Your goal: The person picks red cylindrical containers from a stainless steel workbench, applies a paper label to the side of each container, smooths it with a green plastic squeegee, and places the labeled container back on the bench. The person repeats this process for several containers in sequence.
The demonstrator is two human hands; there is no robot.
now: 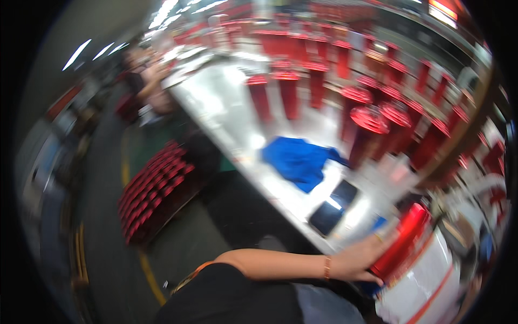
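My left hand (367, 258) reaches across to the lower right, its fingers and thumb spanning the near end of a shiny red cylinder (406, 237) and closed on it. The cylinder lies tilted along a white box or bag (418, 289) with a red stripe. Beside that hand, on the pale worktable (248, 156), are a dark phone (334, 208) and a crumpled blue cloth (302, 162). A blurred skin-toned patch at the lower right rim may belong to my right arm; no fingers of my right hand can be made out.
Many red cylinders with flared tops (369, 119) stand along the table, close together on the right. A stack of red pieces (156, 194) is on the floor to the left. Another person (148, 81) is at the table's far left end. A brown post (469, 135) rises at right.
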